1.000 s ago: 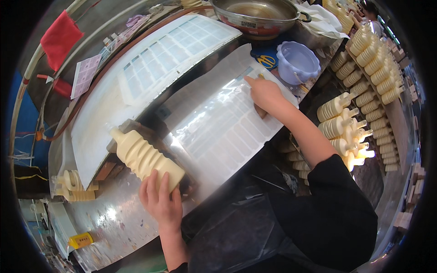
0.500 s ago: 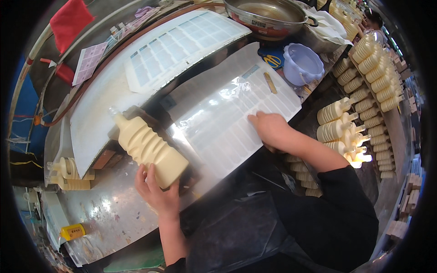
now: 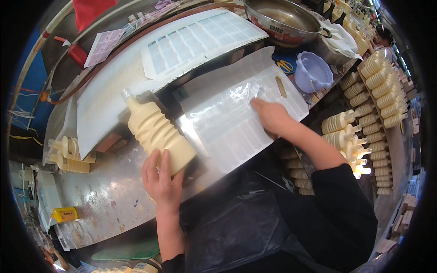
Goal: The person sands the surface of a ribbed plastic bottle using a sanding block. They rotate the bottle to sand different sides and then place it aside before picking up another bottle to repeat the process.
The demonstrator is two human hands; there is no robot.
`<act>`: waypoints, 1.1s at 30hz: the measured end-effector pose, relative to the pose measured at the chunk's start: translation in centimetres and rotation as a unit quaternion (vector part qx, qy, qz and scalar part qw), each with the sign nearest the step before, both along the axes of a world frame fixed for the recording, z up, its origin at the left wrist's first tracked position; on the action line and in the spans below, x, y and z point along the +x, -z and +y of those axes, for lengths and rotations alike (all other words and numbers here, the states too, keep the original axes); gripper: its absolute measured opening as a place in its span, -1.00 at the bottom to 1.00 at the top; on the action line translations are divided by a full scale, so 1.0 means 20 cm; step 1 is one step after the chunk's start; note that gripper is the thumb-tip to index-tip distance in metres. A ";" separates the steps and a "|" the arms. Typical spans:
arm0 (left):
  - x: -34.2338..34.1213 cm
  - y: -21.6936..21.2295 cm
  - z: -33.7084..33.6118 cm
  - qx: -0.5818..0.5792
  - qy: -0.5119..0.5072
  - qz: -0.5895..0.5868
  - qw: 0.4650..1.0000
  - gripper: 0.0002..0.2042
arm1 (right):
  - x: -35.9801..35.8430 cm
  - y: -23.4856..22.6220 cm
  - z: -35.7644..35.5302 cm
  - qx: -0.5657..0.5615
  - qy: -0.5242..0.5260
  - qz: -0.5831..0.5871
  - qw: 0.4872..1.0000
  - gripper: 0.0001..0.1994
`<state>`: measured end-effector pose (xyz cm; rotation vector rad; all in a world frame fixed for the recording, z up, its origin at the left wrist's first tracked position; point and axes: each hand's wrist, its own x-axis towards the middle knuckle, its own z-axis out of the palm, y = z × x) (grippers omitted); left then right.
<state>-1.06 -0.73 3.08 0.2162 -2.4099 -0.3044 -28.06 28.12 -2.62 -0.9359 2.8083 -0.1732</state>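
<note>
A cream ribbed plastic bottle (image 3: 157,132) lies on its side on the metal worktable (image 3: 109,191), neck pointing away from me. My left hand (image 3: 162,182) grips its base end. My right hand (image 3: 271,117) lies flat on a glossy white sheet of rectangular labels (image 3: 236,118) to the right of the bottle, fingertips near the sheet's middle. Whether a label is pinched between the fingers cannot be seen.
A second label sheet (image 3: 200,41) lies farther back. A metal bowl (image 3: 284,20) and a lilac plastic tub (image 3: 314,70) stand at the far right. Rows of cream bottles (image 3: 378,91) fill racks on the right. More bottles (image 3: 68,152) and a small yellow container (image 3: 66,214) sit left.
My right hand slid from the label sheet's far edge toward me, then back out to its middle. The left hand stayed on the bottle's base.
</note>
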 end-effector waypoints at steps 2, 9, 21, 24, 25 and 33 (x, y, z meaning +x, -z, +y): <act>-0.01 -0.01 0.01 0.000 -0.005 -0.007 1.000 -0.30 | 0.25 -0.06 0.08 -0.028 -0.077 0.014 0.997 -0.65; -0.06 -0.13 0.06 0.009 0.032 0.019 0.999 -0.47 | 0.62 -0.03 0.18 -0.166 -0.229 0.096 0.954 -0.60; -0.19 -0.23 0.21 0.110 0.085 0.003 0.990 -0.73 | 0.61 -0.48 -0.31 -0.433 0.121 -0.471 0.759 -0.76; -0.23 -0.26 0.20 0.074 0.056 0.028 0.995 -0.74 | 0.66 -0.54 -0.45 -0.502 0.016 -0.395 0.769 -0.74; -0.24 -0.26 0.19 0.067 0.042 0.042 0.996 -0.75 | 0.68 -0.54 -0.48 -0.509 -0.014 -0.363 0.780 -0.74; -0.19 -0.23 0.04 0.228 0.020 0.088 0.970 -0.87 | 0.64 -0.65 -0.68 -0.480 -0.091 -0.331 0.807 -0.64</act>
